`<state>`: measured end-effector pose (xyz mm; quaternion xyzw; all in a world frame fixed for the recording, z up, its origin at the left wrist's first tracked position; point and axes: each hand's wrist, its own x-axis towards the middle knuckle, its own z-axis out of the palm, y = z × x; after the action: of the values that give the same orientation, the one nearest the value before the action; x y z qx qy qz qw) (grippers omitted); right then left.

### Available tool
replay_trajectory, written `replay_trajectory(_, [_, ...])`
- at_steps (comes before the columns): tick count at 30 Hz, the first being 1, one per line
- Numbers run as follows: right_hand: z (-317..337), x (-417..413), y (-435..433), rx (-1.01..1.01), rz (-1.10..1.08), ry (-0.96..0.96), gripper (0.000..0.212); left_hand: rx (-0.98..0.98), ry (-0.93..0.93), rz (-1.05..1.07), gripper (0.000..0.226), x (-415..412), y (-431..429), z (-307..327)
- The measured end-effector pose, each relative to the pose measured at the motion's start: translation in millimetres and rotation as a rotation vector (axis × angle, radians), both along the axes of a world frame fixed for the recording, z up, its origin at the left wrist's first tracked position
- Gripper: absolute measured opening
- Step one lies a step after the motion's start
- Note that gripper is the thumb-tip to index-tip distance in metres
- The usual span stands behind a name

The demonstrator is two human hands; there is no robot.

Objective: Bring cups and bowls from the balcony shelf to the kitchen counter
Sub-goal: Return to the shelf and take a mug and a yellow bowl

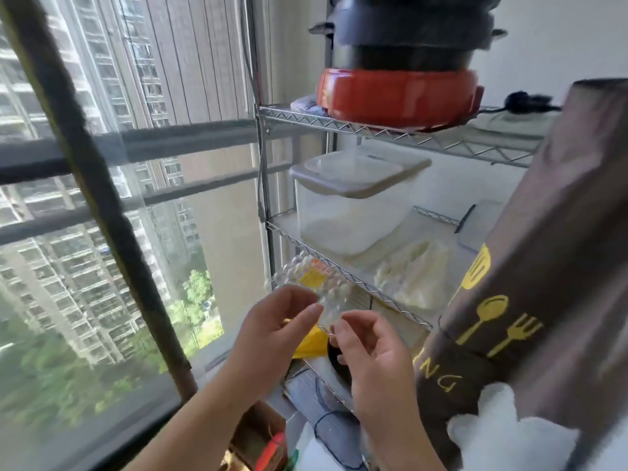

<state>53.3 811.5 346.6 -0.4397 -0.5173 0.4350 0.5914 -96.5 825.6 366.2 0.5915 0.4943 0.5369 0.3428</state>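
Observation:
A clear bubbled glass cup (307,283) with a yellow and orange sticker is tilted in front of the wire balcony shelf (343,270). My left hand (272,331) grips its lower left side with thumb and fingers. My right hand (373,355) pinches the cup's lower right rim. Both hands are just in front of the middle shelf's edge. Part of the cup is hard to make out because it is see-through and blurred.
A lidded clear plastic box (353,202) and a white bag (418,277) sit on the middle shelf. A red and black cooker (401,62) stands on the top shelf. A brown apron (530,300) hangs at the right. The window frame (91,185) is at the left.

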Motion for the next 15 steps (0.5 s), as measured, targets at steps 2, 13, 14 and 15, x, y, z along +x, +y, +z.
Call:
replay_trajectory(2, [5,5,7,0.015,-0.062,0.005,0.011,0.027,-0.024,-0.048,0.022,4,16,10])
replay_trajectory(13, [97,17,71,0.306,-0.457,-0.204,0.023,0.257,-0.003,-0.403,0.027,17,126,89])
replay_trajectory(14, [109,17,76,0.339,-0.492,-0.221,0.025,0.301,0.0,-0.426,0.028,16,135,103])
replay_trajectory(15, [120,17,81,0.373,-0.527,-0.244,0.026,0.349,0.008,-0.442,0.027,15,142,116])
